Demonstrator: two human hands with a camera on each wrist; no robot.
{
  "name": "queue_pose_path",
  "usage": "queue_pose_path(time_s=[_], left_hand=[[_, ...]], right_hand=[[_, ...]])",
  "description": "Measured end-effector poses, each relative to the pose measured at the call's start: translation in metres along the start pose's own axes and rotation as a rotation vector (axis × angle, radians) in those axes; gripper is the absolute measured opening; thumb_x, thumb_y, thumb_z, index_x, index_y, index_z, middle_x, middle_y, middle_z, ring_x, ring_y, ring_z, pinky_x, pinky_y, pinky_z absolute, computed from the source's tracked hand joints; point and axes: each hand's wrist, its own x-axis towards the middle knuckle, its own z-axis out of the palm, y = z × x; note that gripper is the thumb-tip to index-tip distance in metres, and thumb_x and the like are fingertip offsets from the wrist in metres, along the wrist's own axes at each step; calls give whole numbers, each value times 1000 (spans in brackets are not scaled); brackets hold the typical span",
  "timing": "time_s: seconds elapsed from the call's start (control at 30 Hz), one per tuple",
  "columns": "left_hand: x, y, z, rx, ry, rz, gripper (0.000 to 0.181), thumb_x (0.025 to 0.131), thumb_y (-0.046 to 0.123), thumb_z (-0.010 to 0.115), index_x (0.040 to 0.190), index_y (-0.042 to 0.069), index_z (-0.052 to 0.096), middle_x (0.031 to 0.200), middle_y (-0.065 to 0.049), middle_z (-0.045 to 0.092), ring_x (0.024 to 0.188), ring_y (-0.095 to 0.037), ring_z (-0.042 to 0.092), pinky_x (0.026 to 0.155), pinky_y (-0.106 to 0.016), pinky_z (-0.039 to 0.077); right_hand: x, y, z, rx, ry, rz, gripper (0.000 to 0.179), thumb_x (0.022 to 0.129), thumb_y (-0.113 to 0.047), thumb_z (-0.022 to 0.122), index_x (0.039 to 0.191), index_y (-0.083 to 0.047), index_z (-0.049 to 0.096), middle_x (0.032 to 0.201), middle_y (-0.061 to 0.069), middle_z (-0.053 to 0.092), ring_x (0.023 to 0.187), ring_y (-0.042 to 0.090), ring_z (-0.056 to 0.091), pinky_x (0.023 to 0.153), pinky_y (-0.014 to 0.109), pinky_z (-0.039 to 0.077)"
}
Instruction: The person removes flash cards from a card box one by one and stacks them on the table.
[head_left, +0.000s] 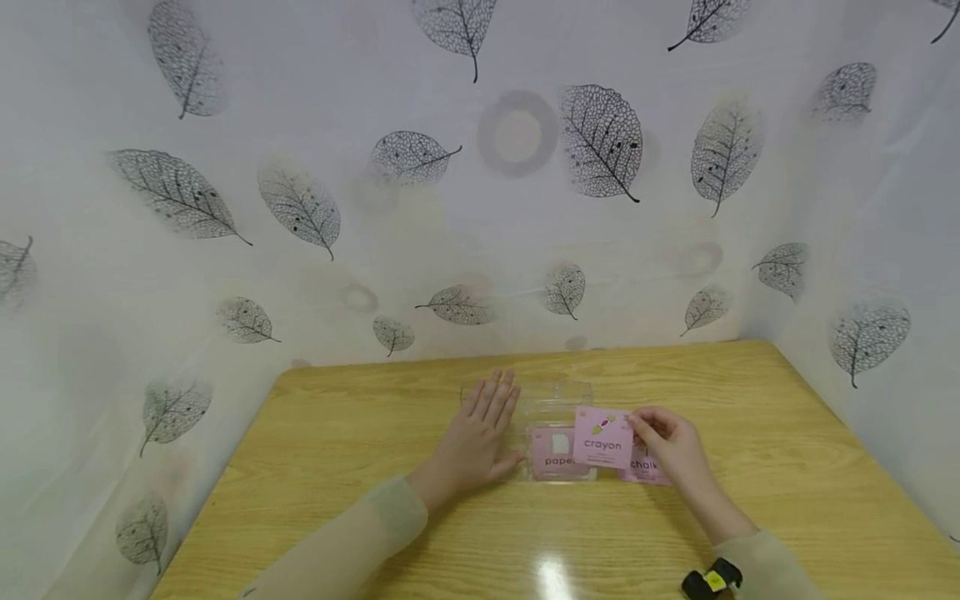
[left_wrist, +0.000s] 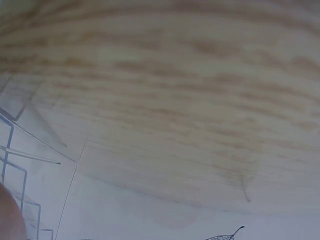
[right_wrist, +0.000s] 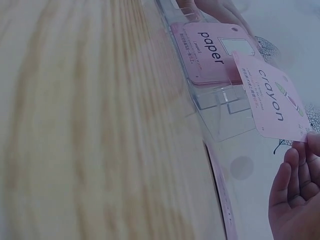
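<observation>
- Whitish fabric backdrop printed with dark skeleton leaves and faint grey rings surrounds the work area; pale yellow wood-grain table below, glare spot near the front edge.
- Clear plastic compartment tray on the table, around the middle.
- Pink square card reading "paper", white sheet drawn on it, sits in the tray's near right compartment.
- Pink square card reading "crayon", small crayon drawing, is held up, tilted, overlapping the "paper" card's right side in the head view; the right wrist view shows it raised over the tray's end.
- Pink card reading "chalk" lies just right of the tray, partly covered by the "crayon" card and the fingers; single or stacked, cannot tell.
- Right hand: thumb and fingers pinch the "crayon" card at its upper right corner.
- Left hand: palm down, fingers extended over the tray's left part, grasping nothing.
- Light beige sleeves on both arms; black strap device with yellow patch at the right wrist.
- Left wrist view: mostly blurred table, tray edge at left.
</observation>
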Motion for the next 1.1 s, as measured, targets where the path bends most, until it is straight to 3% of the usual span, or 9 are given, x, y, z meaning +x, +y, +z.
queue_pose_path(time_s=[0.5, 0.87, 1.1], left_hand=[[-1, 2, -4, -19, -32, -11, 102, 101, 72, 43, 167, -3, 20, 177, -24, 16, 165, -40, 19, 135, -49, 25], [1, 1, 1, 3, 0, -11, 104, 100, 74, 42, 168, -2, 20, 176, -24, 18, 163, -40, 24, 134, -48, 27], [0, 1, -1, -24, -24, -18, 105, 100, 73, 43, 168, -2, 17, 178, -24, 9, 166, -40, 17, 135, -48, 23]], right_hand=[[-3, 9, -13, 40, -4, 23, 31, 107, -13, 63, 120, 15, 66, 85, -21, 66, 81, -4, 63, 73, 17, 59], [0, 12, -18, 12, 5, 36, 33, 107, -13, 63, 122, 17, 65, 83, -20, 66, 78, -6, 61, 72, 15, 59], [-1, 15, -23, -3, 11, 11, 33, 108, -14, 62, 119, 17, 66, 84, -19, 68, 78, -7, 62, 71, 15, 59]])
